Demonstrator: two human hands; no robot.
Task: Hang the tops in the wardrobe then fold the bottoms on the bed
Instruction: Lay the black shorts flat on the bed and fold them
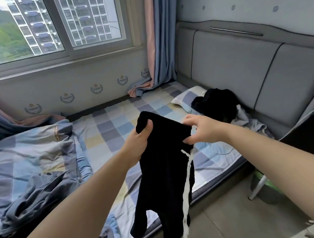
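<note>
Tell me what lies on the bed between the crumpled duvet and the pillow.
Head view: only bare checkered sheet between duvet and pillow.

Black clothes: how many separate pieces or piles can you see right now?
2. The black pants hang in front of the bed, held by the left hand and right hand. A black heap lies by the pillow; it may hide several pieces.

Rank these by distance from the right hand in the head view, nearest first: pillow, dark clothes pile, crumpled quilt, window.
From the right hand:
1. Dark clothes pile, just beyond it, by the headboard.
2. Pillow, under that pile.
3. Crumpled quilt, far left on the bed.
4. Window, upper left.
</note>
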